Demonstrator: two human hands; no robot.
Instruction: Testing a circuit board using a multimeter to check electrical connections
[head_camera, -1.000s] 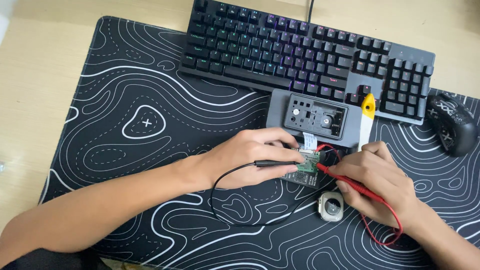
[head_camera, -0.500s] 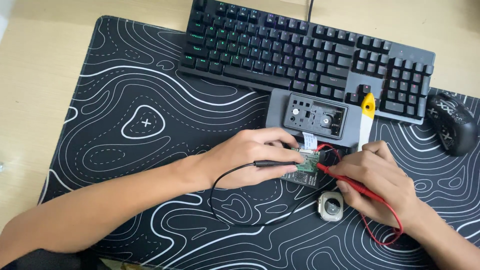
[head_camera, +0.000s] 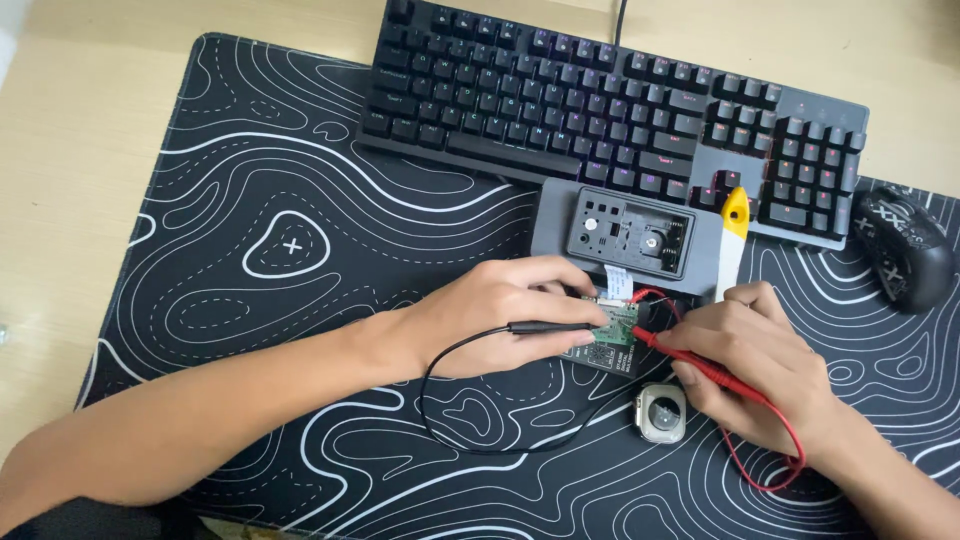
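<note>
Head view — hands (head_camera: 500, 315) press probes (head_camera: 700, 362) onto circuit board (head_camera: 610, 335).

A single head-worn camera looks steeply down from close above onto the black patterned desk mat (head_camera: 280, 250) and keyboard (head_camera: 610, 100).

A home computer desk: backlit keyboard (head_camera: 610, 105), mouse (head_camera: 902, 248) and patterned black desk mat (head_camera: 290, 250) on light wood
</note>
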